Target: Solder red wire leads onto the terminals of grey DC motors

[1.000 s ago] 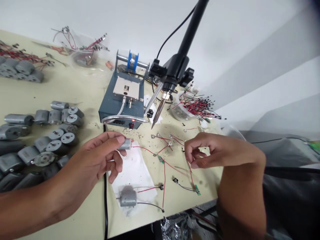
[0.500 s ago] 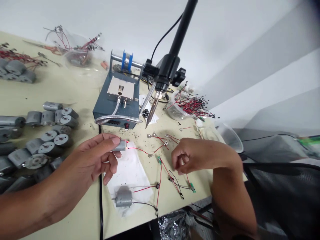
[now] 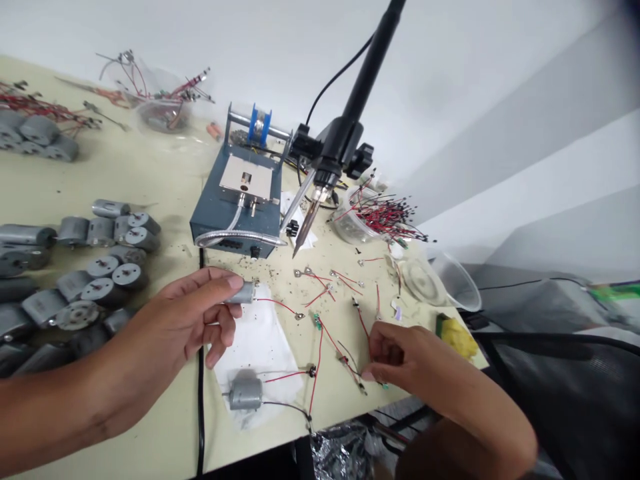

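Note:
My left hand (image 3: 200, 313) pinches a small grey motor (image 3: 243, 293) between thumb and fingers. A red wire (image 3: 277, 303) runs from its end to a small metal tab (image 3: 299, 316) above the table. My right hand (image 3: 395, 353) is low over the loose wires at the table's right front. Its fingers are curled close to the thumb; whatever lies between the tips is hidden. Partly under it shows a green circuit board (image 3: 384, 385). Beside it are a red wire with a black end (image 3: 357, 307) and a black-and-red wire piece (image 3: 344, 361).
A soldering iron (image 3: 313, 220) on a stand points down beside a blue-grey solder feeder (image 3: 210, 213). Several motors (image 3: 103, 290) crowd the left. Another wired motor (image 3: 245, 393) rests on white paper (image 3: 260, 333). A tub (image 3: 350, 227) of red and black wires stands behind.
My right hand has moved toward the table's front right, uncovering a red wire with a black end. My left hand stays almost still with the motor. The view has shifted slightly.

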Demonstrator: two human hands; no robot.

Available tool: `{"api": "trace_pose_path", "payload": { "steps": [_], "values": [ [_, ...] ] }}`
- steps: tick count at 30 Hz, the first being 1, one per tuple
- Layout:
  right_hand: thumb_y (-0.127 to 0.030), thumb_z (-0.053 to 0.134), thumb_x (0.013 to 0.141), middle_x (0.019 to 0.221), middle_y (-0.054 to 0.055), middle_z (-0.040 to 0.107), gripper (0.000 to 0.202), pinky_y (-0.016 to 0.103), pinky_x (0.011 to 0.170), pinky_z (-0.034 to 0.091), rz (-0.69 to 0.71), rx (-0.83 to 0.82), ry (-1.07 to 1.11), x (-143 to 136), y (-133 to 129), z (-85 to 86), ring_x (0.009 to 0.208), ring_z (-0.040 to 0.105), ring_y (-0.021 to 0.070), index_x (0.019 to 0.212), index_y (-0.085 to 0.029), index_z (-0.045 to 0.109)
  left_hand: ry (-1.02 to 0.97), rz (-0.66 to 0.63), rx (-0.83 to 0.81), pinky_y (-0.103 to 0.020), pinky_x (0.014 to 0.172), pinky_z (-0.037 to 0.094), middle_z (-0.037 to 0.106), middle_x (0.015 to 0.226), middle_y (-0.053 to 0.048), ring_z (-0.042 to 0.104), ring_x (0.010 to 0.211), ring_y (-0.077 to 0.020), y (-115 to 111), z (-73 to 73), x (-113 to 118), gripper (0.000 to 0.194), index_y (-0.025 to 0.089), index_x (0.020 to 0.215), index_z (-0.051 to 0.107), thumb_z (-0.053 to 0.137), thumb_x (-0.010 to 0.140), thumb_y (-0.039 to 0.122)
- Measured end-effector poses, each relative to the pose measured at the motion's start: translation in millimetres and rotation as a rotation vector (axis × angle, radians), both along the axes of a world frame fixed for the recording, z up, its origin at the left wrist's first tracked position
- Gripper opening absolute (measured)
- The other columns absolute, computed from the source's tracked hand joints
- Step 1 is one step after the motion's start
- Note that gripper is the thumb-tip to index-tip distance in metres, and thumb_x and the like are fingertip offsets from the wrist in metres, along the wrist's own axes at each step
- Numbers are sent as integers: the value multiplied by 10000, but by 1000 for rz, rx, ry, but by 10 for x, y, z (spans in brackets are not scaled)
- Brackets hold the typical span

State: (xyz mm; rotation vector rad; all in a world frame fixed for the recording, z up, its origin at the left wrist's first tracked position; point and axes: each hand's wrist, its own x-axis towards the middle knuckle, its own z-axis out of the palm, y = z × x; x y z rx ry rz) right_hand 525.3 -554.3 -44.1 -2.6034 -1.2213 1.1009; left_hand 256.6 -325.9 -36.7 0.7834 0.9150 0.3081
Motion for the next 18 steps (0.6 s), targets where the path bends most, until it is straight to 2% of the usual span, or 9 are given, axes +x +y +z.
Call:
{"api": "trace_pose_path", "payload": {
  "steps": [7,13,18],
  "values": [
    [-560,704,786,679,18,641,306,348,603,452,-132,178,-6,155,-289,-55,646,588,223,824,-261,651,4,-5,34,-193,435,452,642,665,40,554,550,-114,-17,78,-4,453,226,761,661,998,583,470],
    [-609,688,808,731,24,650,360,364,657,512,-246,312,-96,146,-444,-90,700,634,236,856,-255,650,-42,-9,-7,-181,399,434,697,677,22,562,519,-114,-18,15,-21,460,221,783,691,1049,531,358],
    [-651,731,798,777,43,690,421,373,652,542,-324,358,-134,142,-587,-52,698,665,243,885,-240,698,-32,-6,2,-189,375,417,673,644,17,565,503,-125,-42,9,-43,509,219,765,698,1062,492,447]
  ]
}}
